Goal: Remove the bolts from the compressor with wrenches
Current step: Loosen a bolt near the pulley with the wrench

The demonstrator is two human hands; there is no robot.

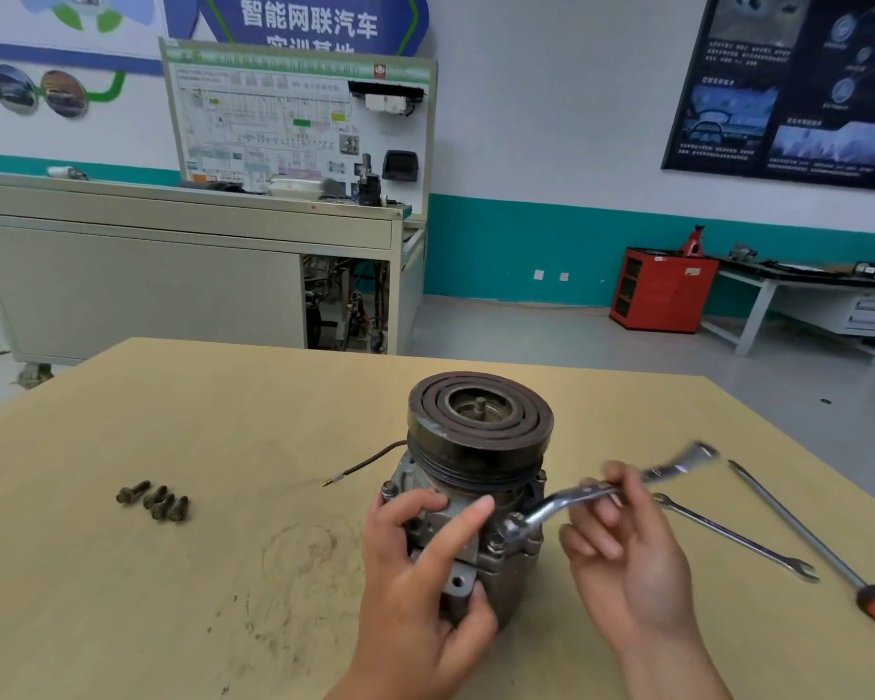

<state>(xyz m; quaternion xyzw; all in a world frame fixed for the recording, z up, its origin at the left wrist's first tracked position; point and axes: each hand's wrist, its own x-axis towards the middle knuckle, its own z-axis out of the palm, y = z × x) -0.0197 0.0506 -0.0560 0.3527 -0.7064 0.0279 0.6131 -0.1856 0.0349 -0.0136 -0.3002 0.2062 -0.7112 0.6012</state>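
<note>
On the compressor (481,426), wrench (556,505) handle rightward.

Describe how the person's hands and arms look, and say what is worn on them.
The left hand and right hand are bare: no gloves, and no ring on the fingers in view. The left forearm and right forearm run bare to the frame's bottom edge, with no sleeve, watch or wristband showing.

White walls (551,118) carry a teal band (516,245) — posters (789,83) hang above. A beige bench (173,275) and a red cabinet (663,290) stand on the grey floor (526,330).
</note>
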